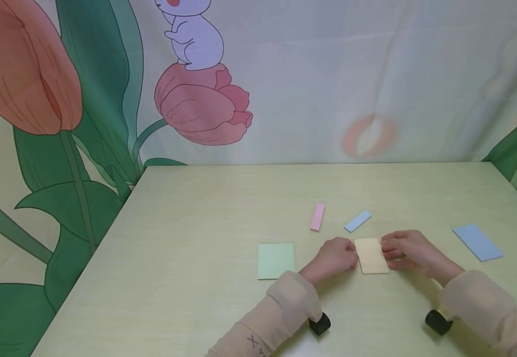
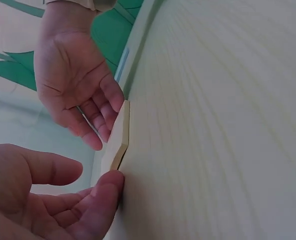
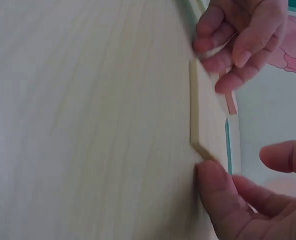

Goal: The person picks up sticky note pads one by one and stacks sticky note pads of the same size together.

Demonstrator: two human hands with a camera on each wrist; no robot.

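Note:
A pale yellow pad of sticky notes (image 1: pixel 372 256) lies on the table between the two hands. My left hand (image 1: pixel 336 256) is at its left edge; in the left wrist view, one fingertip touches the pad's corner while another digit stands apart from it. My right hand (image 1: pixel 412 253) is at the opposite edge, its fingers loosely bent. In the right wrist view, a fingertip of the right hand (image 3: pixel 252 200) touches the near corner of the pad (image 3: pixel 207 115), and no digit wraps round it. The pad's thick side edge shows in both wrist views.
A light green square pad (image 1: pixel 276 261) lies left of the left hand. Behind the hands are a narrow pink strip pad (image 1: pixel 317 217) and a narrow blue one (image 1: pixel 358 221). A blue rectangular pad (image 1: pixel 478 242) sits to the right. A printed curtain (image 1: pixel 303 89) hangs beyond the table (image 1: pixel 173 258).

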